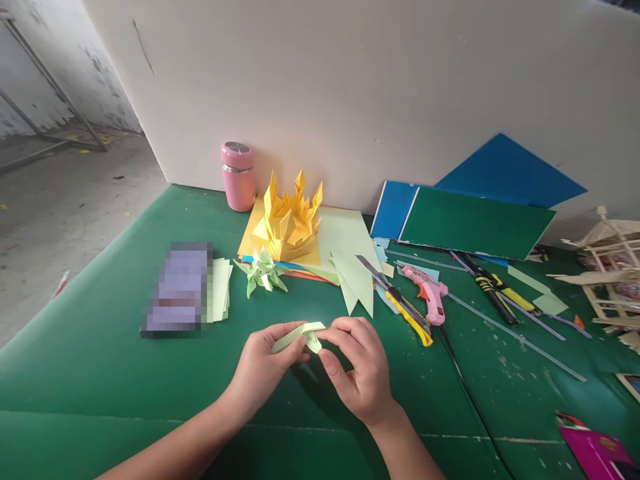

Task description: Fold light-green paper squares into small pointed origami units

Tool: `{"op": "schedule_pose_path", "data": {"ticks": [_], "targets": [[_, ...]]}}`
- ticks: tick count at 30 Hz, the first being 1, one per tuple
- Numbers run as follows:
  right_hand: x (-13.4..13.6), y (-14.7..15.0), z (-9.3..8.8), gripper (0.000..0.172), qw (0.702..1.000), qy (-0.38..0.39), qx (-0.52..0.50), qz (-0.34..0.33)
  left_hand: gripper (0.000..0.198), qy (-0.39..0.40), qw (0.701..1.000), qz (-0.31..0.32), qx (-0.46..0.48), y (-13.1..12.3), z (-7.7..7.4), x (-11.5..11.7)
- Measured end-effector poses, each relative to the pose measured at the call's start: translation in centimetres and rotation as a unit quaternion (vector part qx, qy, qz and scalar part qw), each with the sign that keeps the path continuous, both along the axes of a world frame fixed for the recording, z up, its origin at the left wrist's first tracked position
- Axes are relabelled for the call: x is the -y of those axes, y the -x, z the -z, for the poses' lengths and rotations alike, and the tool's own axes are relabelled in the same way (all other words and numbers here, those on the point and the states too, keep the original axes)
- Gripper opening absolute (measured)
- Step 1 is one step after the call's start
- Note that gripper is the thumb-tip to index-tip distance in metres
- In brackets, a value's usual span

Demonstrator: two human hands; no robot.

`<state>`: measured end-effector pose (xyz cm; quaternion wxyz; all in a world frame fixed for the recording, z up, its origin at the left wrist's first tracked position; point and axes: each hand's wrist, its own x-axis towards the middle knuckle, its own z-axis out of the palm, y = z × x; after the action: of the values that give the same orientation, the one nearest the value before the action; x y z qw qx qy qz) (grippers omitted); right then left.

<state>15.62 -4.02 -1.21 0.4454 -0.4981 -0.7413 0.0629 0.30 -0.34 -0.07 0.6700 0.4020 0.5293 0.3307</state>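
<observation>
A folded strip of light green paper [290,338] is pinched between the thumb and fingers of my left hand [263,363]. My right hand [361,370] is at the paper's right end, its thumb and index finger close to the folded tip; whether they grip it is hard to tell. Beyond my hands lies a light green folded paper flower [263,272]. Behind it a yellow folded paper crown shape [293,227] stands on a stack of coloured sheets [345,230]. Pointed light green pieces [354,277] lie in front of the stack.
A pink flask [239,177] stands by the wall. Left are a blurred-out phone-like object [180,287] and green paper slips [220,290]. Right are a yellow cutter [407,313], a pink glue gun [427,290] with a cable, pliers [493,297] and a wooden model [615,267].
</observation>
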Motion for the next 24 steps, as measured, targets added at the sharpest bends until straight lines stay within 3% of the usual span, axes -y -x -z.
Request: {"op": "schedule_pose_path", "data": {"ticks": [12, 18, 24], "targets": [[0.1, 0.3, -0.3, 0.023, 0.99, -0.068, 0.118, 0.042, 0.032, -0.003, 1.0, -0.017, 0.016, 0.0, 0.3, 0.1], [0.2, 1.0, -0.2, 0.026, 0.991, -0.054, 0.112, 0.04, 0.033, -0.013, 1.0, -0.014, -0.023, 0.2, 0.4, 0.1], [0.2, 1.3, -0.2, 0.028, 0.989, -0.053, 0.131, 0.049, 0.043, 0.012, 0.996, 0.002, 0.087, 0.6, 0.2, 0.0]]}}
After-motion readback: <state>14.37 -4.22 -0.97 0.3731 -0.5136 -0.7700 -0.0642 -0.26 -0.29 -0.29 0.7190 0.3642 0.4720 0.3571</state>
